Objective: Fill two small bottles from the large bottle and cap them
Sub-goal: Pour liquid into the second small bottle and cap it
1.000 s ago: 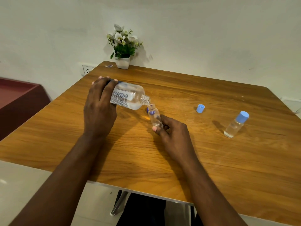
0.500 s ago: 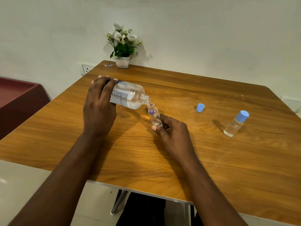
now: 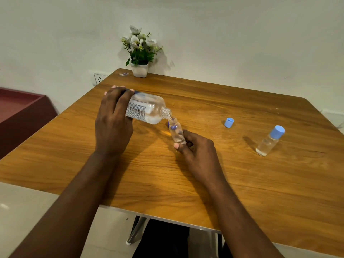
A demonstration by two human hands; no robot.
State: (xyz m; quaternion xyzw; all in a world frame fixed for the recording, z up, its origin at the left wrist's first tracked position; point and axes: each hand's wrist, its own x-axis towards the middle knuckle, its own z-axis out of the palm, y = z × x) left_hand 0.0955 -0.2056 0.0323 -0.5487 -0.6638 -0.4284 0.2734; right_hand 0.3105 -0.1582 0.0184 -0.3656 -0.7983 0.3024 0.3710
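Observation:
My left hand (image 3: 113, 120) grips the large clear bottle (image 3: 147, 109) by its base and holds it tipped on its side, uncapped mouth pointing right and down. That mouth sits right over the open neck of a small clear bottle (image 3: 176, 132), which my right hand (image 3: 195, 151) pinches at its lower end, tilted toward the large bottle. A dark blue cap (image 3: 169, 124) peeks out just behind the small bottle. A loose light blue cap (image 3: 229, 122) lies on the table to the right. Further right stands a second small bottle (image 3: 269, 141), capped in light blue and holding clear liquid.
The wooden table (image 3: 242, 183) ends at a near edge by my forearms. A potted white flower (image 3: 139, 53) stands at the back edge against the wall. A dark red cabinet (image 3: 20, 112) is left of the table. A wall socket (image 3: 99, 78) shows behind the table's left corner.
Almost nothing has moved; both hands hold the same pouring pose with the large bottle's mouth over the small bottle.

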